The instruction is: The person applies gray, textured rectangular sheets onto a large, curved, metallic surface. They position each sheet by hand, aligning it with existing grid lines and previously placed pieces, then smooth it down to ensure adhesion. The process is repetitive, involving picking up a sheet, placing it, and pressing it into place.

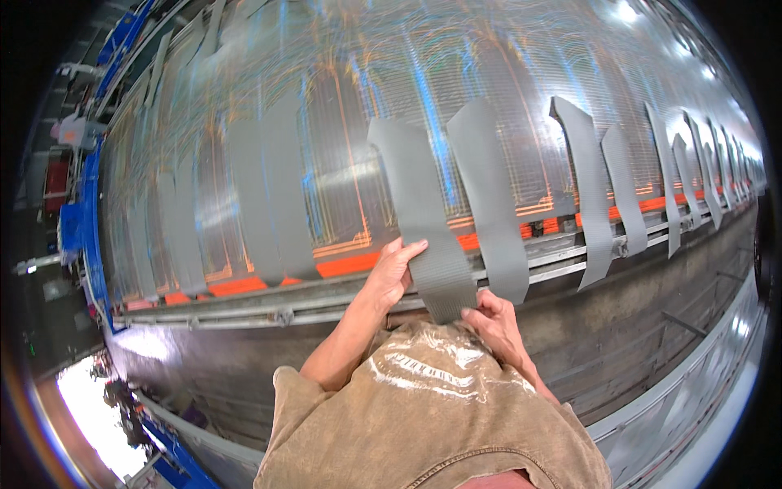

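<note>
Both hands are on a long grey ribbed strip (419, 196) lying over a long, shiny metal table (342, 155) marked with orange, blue and yellow lines. My left hand (391, 273) grips the strip's left edge, thumb on top. My right hand (497, 322) pinches its lower right edge where it hangs over the near rail, just above my brown shirt (432, 424). A similar grey strip (489, 196) lies just to the right, curled a little at its top.
Several more grey strips (590, 187) lie in a row toward both ends. A metal rail (554, 261) and orange band (346, 265) line the near edge. Blue frame parts (81, 228) stand at the left. A grey structure (692, 375) runs along the lower right.
</note>
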Action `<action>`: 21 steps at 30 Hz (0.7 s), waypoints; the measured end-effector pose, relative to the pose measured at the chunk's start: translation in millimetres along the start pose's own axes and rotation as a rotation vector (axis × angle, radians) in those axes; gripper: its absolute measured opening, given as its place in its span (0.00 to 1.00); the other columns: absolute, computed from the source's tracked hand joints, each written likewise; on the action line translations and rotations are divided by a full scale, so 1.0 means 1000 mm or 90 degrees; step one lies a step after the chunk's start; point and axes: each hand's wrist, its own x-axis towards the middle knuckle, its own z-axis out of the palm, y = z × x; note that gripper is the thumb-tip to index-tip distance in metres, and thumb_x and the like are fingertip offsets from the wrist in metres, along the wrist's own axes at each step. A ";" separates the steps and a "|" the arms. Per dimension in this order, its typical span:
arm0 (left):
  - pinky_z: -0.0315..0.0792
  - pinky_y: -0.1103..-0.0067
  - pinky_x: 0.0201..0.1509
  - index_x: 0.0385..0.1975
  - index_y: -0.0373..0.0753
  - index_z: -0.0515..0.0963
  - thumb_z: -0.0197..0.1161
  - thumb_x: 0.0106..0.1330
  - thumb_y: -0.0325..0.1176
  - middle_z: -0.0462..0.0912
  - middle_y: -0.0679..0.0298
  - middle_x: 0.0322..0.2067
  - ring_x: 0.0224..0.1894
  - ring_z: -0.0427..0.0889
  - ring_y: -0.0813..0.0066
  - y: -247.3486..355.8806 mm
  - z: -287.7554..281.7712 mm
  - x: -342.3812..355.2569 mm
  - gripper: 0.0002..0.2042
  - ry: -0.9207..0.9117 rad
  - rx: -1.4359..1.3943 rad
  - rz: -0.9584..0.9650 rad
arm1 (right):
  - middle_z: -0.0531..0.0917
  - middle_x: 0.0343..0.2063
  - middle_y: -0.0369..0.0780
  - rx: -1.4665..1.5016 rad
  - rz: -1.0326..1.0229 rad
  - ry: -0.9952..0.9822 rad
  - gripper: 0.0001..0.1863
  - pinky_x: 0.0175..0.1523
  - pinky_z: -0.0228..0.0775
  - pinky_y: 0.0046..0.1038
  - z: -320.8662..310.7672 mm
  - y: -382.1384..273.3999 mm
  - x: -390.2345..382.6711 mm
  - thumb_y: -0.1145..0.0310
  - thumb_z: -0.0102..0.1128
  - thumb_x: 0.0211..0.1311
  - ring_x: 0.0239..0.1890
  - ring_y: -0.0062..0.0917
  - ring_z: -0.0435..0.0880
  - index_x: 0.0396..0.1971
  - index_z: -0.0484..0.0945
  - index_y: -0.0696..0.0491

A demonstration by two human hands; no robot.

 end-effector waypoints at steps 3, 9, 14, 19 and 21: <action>0.81 0.72 0.52 0.50 0.32 0.75 0.58 0.71 0.33 0.84 0.58 0.46 0.48 0.84 0.69 0.012 -0.009 0.029 0.14 0.018 -0.053 -0.033 | 0.80 0.42 0.39 0.097 -0.106 -0.040 0.04 0.37 0.66 0.20 -0.011 -0.026 -0.008 0.79 0.63 0.51 0.36 0.15 0.75 0.24 0.76 0.64; 0.83 0.68 0.47 0.47 0.28 0.73 0.58 0.72 0.33 0.83 0.54 0.43 0.44 0.85 0.63 0.042 -0.016 0.078 0.13 0.066 -0.073 0.008 | 0.60 0.18 0.33 0.073 -0.236 -0.103 0.16 0.29 0.50 0.29 -0.007 -0.073 -0.012 0.77 0.66 0.47 0.25 0.21 0.60 0.16 0.63 0.57; 0.83 0.69 0.44 0.45 0.24 0.75 0.56 0.73 0.32 0.83 0.49 0.40 0.42 0.85 0.62 0.077 -0.023 0.103 0.14 0.094 -0.060 0.010 | 0.60 0.18 0.36 -0.033 -0.343 -0.168 0.21 0.27 0.51 0.31 0.011 -0.099 -0.003 0.74 0.67 0.48 0.22 0.26 0.59 0.15 0.59 0.57; 0.78 0.68 0.45 0.45 0.31 0.77 0.62 0.68 0.35 0.84 0.56 0.40 0.40 0.83 0.65 0.088 0.004 0.095 0.13 0.126 0.032 0.128 | 0.60 0.18 0.39 -0.003 -0.453 -0.199 0.21 0.26 0.53 0.34 -0.004 -0.103 -0.011 0.75 0.66 0.49 0.21 0.30 0.61 0.15 0.58 0.58; 0.76 0.68 0.48 0.44 0.34 0.79 0.62 0.66 0.39 0.84 0.60 0.41 0.42 0.81 0.65 0.121 0.020 0.070 0.15 0.084 0.044 0.152 | 0.66 0.21 0.41 0.017 -0.451 -0.223 0.20 0.29 0.57 0.34 -0.011 -0.098 -0.008 0.76 0.65 0.50 0.23 0.33 0.65 0.16 0.57 0.58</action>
